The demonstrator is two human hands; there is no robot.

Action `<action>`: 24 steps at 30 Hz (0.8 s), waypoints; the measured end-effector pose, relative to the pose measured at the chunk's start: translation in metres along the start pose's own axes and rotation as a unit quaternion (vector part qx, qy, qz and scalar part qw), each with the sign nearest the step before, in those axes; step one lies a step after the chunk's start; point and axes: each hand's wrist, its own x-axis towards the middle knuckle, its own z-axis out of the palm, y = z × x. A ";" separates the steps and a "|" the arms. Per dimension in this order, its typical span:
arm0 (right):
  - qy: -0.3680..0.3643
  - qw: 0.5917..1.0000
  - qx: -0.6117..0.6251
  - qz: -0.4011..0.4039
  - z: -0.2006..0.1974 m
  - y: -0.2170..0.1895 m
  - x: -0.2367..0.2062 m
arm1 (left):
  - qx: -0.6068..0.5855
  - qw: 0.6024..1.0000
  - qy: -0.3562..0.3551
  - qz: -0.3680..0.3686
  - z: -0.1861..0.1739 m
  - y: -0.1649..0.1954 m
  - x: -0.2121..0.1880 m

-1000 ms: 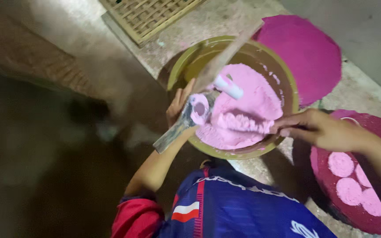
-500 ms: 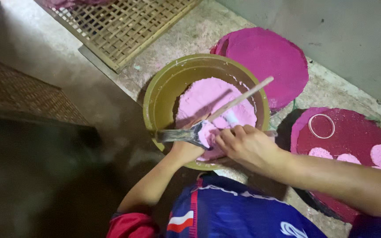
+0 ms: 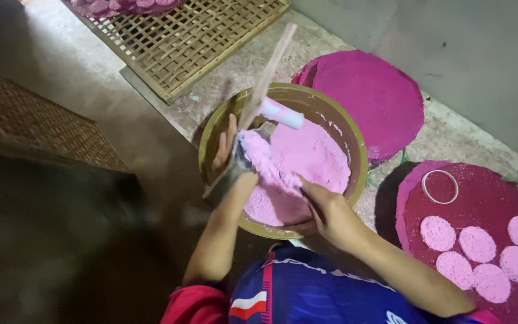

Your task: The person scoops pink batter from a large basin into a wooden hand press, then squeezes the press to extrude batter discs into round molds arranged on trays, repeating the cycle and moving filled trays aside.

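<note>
My left hand (image 3: 225, 151) grips a metal scoop (image 3: 244, 161) heaped with pink powder and holds it over the left side of an olive-yellow bowl (image 3: 357, 157). The bowl holds a mound of pink powder (image 3: 307, 162). My right hand (image 3: 331, 215) rests at the bowl's near rim, its extended fingers touching the powder and holding nothing. A wooden stick (image 3: 272, 63) leans out of the bowl toward the back. A pale pink-and-white cylinder (image 3: 280, 114) lies beside the stick.
A bright pink round disc (image 3: 370, 96) lies behind the bowl. A dark red round tray (image 3: 481, 198) at the right carries several pink round cakes (image 3: 476, 243) and a ring mould (image 3: 440, 186). A bamboo lattice tray (image 3: 193, 36) lies at the back and a woven mat (image 3: 31, 120) at the left.
My left hand has raised the scoop, now heaped with powder, to the bowl's left side. My right hand has left the scoop and dropped to the near rim. The stick now stands steeper.
</note>
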 end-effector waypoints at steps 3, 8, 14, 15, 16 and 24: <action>-0.028 0.998 0.059 0.015 -0.017 0.014 -0.008 | -0.019 0.999 -0.006 -0.049 -0.020 0.013 -0.006; -0.016 0.990 0.029 0.135 -0.035 0.011 0.017 | 0.047 0.997 -0.040 -0.035 -0.050 0.044 -0.002; -0.039 0.999 -0.006 0.011 -0.028 -0.012 0.005 | -0.040 0.997 -0.011 -0.069 -0.077 0.034 0.008; -0.061 0.997 -0.024 0.036 -0.043 -0.015 0.008 | -0.051 0.993 -0.049 -0.098 -0.081 0.029 0.006; -0.079 0.994 -0.043 0.060 -0.059 -0.019 0.015 | -0.062 0.987 -0.085 -0.122 -0.084 0.025 0.004; -0.248 0.872 -0.421 -0.016 -0.054 -0.053 0.058 | -0.139 0.983 -0.115 -0.016 -0.043 0.048 -0.030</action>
